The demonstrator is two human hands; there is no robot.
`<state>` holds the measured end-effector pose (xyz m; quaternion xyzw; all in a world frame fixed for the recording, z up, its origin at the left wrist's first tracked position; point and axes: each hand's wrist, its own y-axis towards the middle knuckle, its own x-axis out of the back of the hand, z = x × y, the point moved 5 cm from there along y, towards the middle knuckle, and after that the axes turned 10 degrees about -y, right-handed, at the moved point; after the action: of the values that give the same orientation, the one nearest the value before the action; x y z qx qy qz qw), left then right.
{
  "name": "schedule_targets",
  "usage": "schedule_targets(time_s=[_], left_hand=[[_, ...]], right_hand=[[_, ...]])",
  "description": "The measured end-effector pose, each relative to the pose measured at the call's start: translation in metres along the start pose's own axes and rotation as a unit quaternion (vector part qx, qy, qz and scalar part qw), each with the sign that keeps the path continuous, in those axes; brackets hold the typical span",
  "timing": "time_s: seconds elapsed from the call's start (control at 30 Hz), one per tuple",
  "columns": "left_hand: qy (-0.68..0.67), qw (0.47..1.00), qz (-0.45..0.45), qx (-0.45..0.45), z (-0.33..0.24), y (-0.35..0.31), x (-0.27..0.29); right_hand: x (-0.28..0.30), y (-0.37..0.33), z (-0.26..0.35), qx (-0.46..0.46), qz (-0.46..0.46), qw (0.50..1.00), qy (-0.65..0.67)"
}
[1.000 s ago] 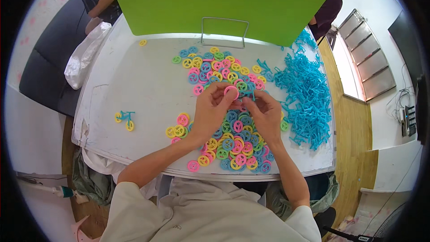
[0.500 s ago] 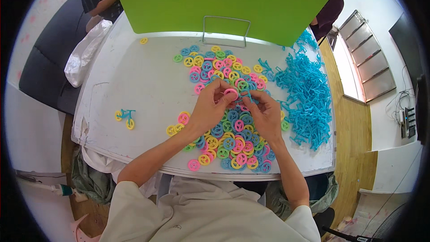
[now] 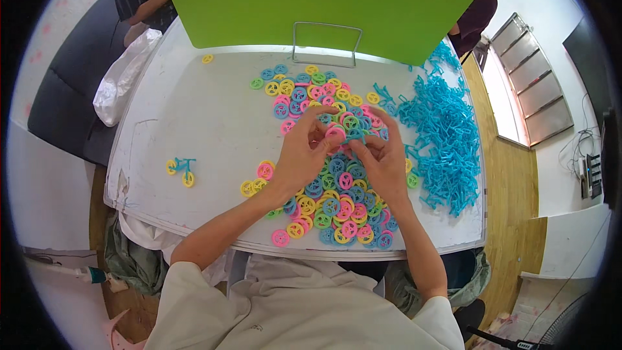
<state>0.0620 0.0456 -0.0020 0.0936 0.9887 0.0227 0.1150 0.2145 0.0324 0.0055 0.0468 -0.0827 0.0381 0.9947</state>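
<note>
My left hand [image 3: 302, 152] and my right hand [image 3: 383, 159] meet over the middle of the white table [image 3: 194, 123]. Between their fingertips is a pink plastic wheel [image 3: 335, 133] joined to a small blue frame piece [image 3: 355, 135]; the left fingers pinch the wheel, the right fingers hold the blue piece. Under and around the hands lies a spread of several pink, yellow, green and blue wheels [image 3: 337, 210]. A heap of blue frame pieces [image 3: 447, 136] lies to the right.
A finished small toy bicycle with yellow wheels [image 3: 180, 170] lies alone at the table's left. A green board [image 3: 324, 0] on a wire stand [image 3: 326, 42] rises at the back. A white bag [image 3: 123, 78] hangs off the left edge. Other people sit beyond the far corners.
Both hands stayed over the wheel pile, fingers shifting slightly around the pink wheel and blue piece. Nothing else moved.
</note>
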Motion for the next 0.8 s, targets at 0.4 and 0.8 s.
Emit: schedule_targets(time_s=[0.4, 0.8], left_hand=[[-0.051, 0.998, 0.022, 0.007, -0.008, -0.002, -0.004], [-0.068, 0.998, -0.010, -0.004, 0.000, -0.005, -0.003]], right_hand=[[0.007, -0.003, 0.002, 0.050, -0.063, 0.988, -0.133], [0.001, -0.004, 0.001, 0.017, -0.087, 0.986, -0.145]])
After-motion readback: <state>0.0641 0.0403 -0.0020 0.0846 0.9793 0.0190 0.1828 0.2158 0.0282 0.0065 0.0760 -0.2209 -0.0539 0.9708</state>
